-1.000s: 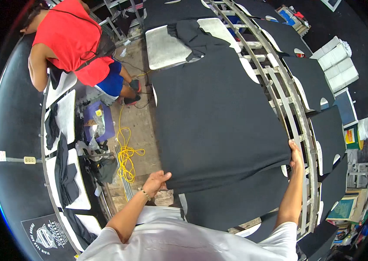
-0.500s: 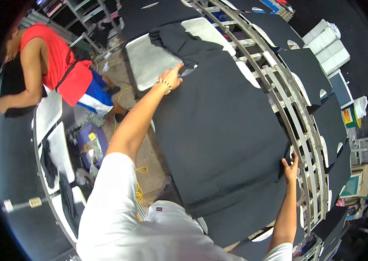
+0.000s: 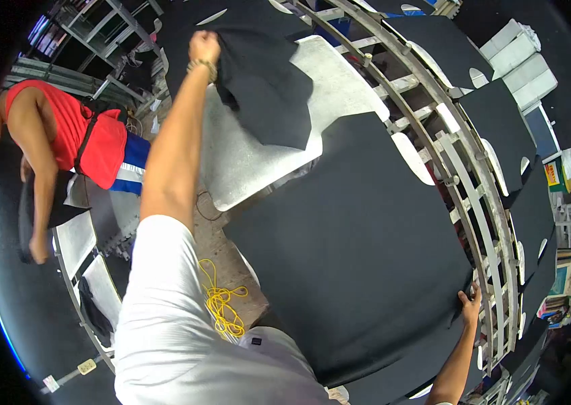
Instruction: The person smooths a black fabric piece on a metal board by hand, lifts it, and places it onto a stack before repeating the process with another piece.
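My left hand (image 3: 204, 48), a beaded bracelet at its wrist, is closed on a corner of a black fabric piece (image 3: 268, 94). That fabric hangs raised and folded over a white board (image 3: 245, 172), much of whose pale surface shows. Nearer to me, a large black fabric panel (image 3: 346, 236) lies flat over another board. My right hand (image 3: 471, 305) rests at the panel's right edge beside the metal rail, its thumb and fingers apart.
A curved metal rail frame (image 3: 451, 185) runs along the right, with more black-covered boards (image 3: 495, 125) beyond it. A coil of yellow cord (image 3: 224, 307) lies on the floor. On the left, a person in a red top (image 3: 69, 128) bends over another row of boards.
My left hand has moved up and away, pulling the black fabric piece and baring more of the white board. My right hand has slid slightly along the edge toward me. The other person has shifted.
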Action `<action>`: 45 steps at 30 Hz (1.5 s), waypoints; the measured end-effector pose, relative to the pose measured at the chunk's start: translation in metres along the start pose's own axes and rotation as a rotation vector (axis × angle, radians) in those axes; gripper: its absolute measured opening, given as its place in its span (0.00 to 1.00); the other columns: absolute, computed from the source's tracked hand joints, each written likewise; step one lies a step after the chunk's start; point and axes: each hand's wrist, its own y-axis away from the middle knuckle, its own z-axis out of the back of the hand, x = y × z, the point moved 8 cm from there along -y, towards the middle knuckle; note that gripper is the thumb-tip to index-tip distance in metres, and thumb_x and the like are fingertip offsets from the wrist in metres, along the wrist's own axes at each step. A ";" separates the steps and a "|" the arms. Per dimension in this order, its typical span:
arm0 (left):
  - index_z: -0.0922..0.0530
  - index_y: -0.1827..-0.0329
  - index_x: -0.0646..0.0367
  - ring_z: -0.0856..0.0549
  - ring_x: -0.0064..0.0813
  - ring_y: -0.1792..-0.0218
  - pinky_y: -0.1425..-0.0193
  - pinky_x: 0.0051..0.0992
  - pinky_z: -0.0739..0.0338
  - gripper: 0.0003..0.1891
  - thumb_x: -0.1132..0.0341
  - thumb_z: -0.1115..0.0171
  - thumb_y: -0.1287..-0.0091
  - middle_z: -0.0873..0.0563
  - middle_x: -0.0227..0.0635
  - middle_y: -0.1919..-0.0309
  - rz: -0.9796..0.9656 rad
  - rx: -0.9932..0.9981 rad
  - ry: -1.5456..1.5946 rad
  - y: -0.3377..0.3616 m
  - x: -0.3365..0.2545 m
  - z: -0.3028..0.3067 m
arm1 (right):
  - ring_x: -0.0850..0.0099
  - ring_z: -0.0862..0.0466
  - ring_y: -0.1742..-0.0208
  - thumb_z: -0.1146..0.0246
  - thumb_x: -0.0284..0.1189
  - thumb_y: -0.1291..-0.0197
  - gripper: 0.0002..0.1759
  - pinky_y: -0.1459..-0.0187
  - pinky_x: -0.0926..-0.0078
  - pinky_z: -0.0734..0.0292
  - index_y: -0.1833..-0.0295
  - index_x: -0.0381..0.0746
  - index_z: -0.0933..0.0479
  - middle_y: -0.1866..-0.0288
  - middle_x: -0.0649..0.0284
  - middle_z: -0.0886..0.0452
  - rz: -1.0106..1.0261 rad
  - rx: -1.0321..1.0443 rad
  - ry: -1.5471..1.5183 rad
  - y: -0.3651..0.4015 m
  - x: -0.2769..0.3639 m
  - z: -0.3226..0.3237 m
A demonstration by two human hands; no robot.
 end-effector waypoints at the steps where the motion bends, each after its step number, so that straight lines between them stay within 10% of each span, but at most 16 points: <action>1: 0.17 0.49 0.60 0.17 0.54 0.43 0.38 0.42 0.24 0.20 0.55 0.40 0.35 0.14 0.54 0.49 0.071 -0.004 0.003 -0.017 -0.012 0.015 | 0.58 0.28 0.38 0.27 0.34 0.49 0.39 0.36 0.62 0.32 0.30 0.41 0.31 0.37 0.51 0.26 -0.008 -0.008 -0.027 -0.001 -0.003 0.000; 10: 0.45 0.22 0.49 0.20 0.63 0.42 0.35 0.46 0.26 0.42 0.54 0.35 0.39 0.19 0.67 0.45 -0.247 0.216 -0.447 0.026 -0.002 0.065 | 0.50 0.23 0.33 0.26 0.43 0.46 0.40 0.34 0.61 0.30 0.34 0.30 0.28 0.37 0.42 0.22 0.080 -0.045 0.306 -0.015 0.013 0.008; 14: 0.18 0.59 0.60 0.12 0.43 0.72 0.68 0.36 0.19 0.15 0.55 0.37 0.33 0.12 0.44 0.73 0.309 0.979 -0.232 0.245 0.065 0.098 | 0.54 0.16 0.45 0.25 0.47 0.46 0.36 0.42 0.63 0.23 0.42 0.28 0.21 0.49 0.43 0.16 0.098 -0.013 0.331 -0.011 0.071 0.007; 15: 0.16 0.63 0.62 0.13 0.35 0.78 0.73 0.34 0.20 0.20 0.51 0.42 0.28 0.14 0.38 0.80 -0.531 1.252 -0.200 0.317 0.064 0.109 | 0.71 0.24 0.67 0.26 0.48 0.45 0.34 0.63 0.71 0.27 0.45 0.30 0.20 0.69 0.59 0.21 0.201 -0.083 0.324 -0.016 0.072 0.008; 18: 0.15 0.59 0.61 0.10 0.30 0.64 0.60 0.34 0.16 0.41 0.28 0.59 0.30 0.10 0.39 0.65 1.031 1.551 -0.085 0.539 0.113 0.200 | 0.62 0.16 0.55 0.26 0.51 0.45 0.39 0.52 0.68 0.23 0.42 0.27 0.22 0.56 0.49 0.16 0.192 0.000 0.301 -0.039 0.068 -0.003; 20: 0.17 0.56 0.61 0.13 0.28 0.56 0.54 0.28 0.18 0.39 0.27 0.53 0.32 0.12 0.39 0.58 1.324 1.675 0.029 0.662 0.064 0.247 | 0.54 0.16 0.43 0.26 0.54 0.47 0.43 0.40 0.62 0.25 0.40 0.27 0.23 0.45 0.40 0.17 0.171 0.057 0.373 -0.053 0.058 -0.013; 22: 0.18 0.53 0.63 0.14 0.25 0.58 0.56 0.24 0.20 0.33 0.34 0.45 0.30 0.12 0.36 0.60 1.131 1.749 0.297 0.754 0.013 0.259 | 0.50 0.17 0.40 0.27 0.49 0.45 0.38 0.39 0.60 0.25 0.41 0.27 0.22 0.46 0.40 0.17 0.282 -0.044 0.439 -0.058 0.054 -0.011; 24: 0.17 0.56 0.61 0.16 0.20 0.65 0.62 0.20 0.23 0.22 0.47 0.38 0.28 0.14 0.31 0.64 0.732 1.446 0.134 0.782 -0.031 0.248 | 0.53 0.16 0.42 0.29 0.47 0.41 0.34 0.39 0.62 0.24 0.42 0.27 0.21 0.47 0.42 0.15 0.317 0.020 0.307 -0.071 0.047 -0.013; 27: 0.19 0.63 0.57 0.21 0.16 0.70 0.66 0.20 0.27 0.14 0.55 0.34 0.29 0.16 0.27 0.68 0.873 0.880 0.381 0.793 -0.068 0.254 | 0.65 0.15 0.54 0.36 0.40 0.32 0.21 0.49 0.68 0.24 0.50 0.30 0.19 0.57 0.51 0.13 0.388 0.019 0.069 -0.079 0.030 -0.012; 32: 0.17 0.60 0.57 0.20 0.16 0.69 0.64 0.20 0.26 0.10 0.60 0.31 0.32 0.14 0.26 0.66 1.081 0.678 0.391 0.829 -0.049 0.273 | 0.60 0.18 0.58 0.42 0.46 0.28 0.25 0.52 0.60 0.26 0.56 0.31 0.23 0.62 0.50 0.17 0.581 -0.069 0.091 -0.071 0.050 0.000; 35: 0.25 0.70 0.50 0.23 0.14 0.71 0.65 0.19 0.26 0.11 0.63 0.30 0.32 0.20 0.20 0.71 1.210 0.794 0.562 0.827 -0.093 0.274 | 0.57 0.18 0.48 0.39 0.53 0.32 0.31 0.45 0.58 0.25 0.47 0.32 0.22 0.50 0.52 0.15 0.105 0.216 -0.156 -0.034 0.081 -0.003; 37: 0.24 0.55 0.52 0.21 0.15 0.63 0.59 0.22 0.25 0.09 0.65 0.32 0.31 0.18 0.22 0.63 1.147 0.809 0.824 0.803 -0.105 0.293 | 0.56 0.20 0.40 0.33 0.56 0.39 0.39 0.37 0.55 0.27 0.38 0.32 0.24 0.40 0.55 0.18 -0.252 0.717 -0.489 0.013 0.111 -0.009; 40: 0.25 0.42 0.55 0.18 0.20 0.55 0.51 0.28 0.22 0.16 0.66 0.35 0.30 0.16 0.26 0.55 1.078 0.674 1.184 0.703 -0.170 0.344 | 0.62 0.19 0.40 0.29 0.52 0.41 0.39 0.39 0.59 0.25 0.34 0.34 0.25 0.41 0.56 0.17 0.204 0.767 -0.587 -0.034 0.128 0.042; 42: 0.23 0.49 0.54 0.16 0.32 0.49 0.41 0.39 0.21 0.13 0.57 0.37 0.29 0.15 0.33 0.51 0.933 0.485 1.275 0.658 -0.139 0.383 | 0.66 0.19 0.39 0.30 0.46 0.39 0.32 0.41 0.62 0.23 0.36 0.37 0.24 0.40 0.56 0.18 0.373 0.486 -0.859 -0.005 0.215 0.097; 44: 0.23 0.39 0.57 0.18 0.41 0.41 0.32 0.47 0.26 0.21 0.53 0.40 0.27 0.16 0.41 0.42 0.900 0.270 1.221 0.587 -0.132 0.415 | 0.65 0.20 0.38 0.32 0.40 0.37 0.28 0.38 0.60 0.23 0.36 0.37 0.24 0.38 0.55 0.19 0.800 0.715 -0.835 0.036 0.331 0.117; 45: 0.25 0.34 0.59 0.18 0.43 0.40 0.34 0.48 0.25 0.25 0.51 0.44 0.25 0.18 0.43 0.39 0.786 0.331 1.444 0.536 -0.156 0.413 | 0.64 0.20 0.37 0.34 0.39 0.35 0.27 0.36 0.59 0.23 0.34 0.38 0.25 0.37 0.55 0.20 0.596 0.629 -0.978 0.042 0.381 0.118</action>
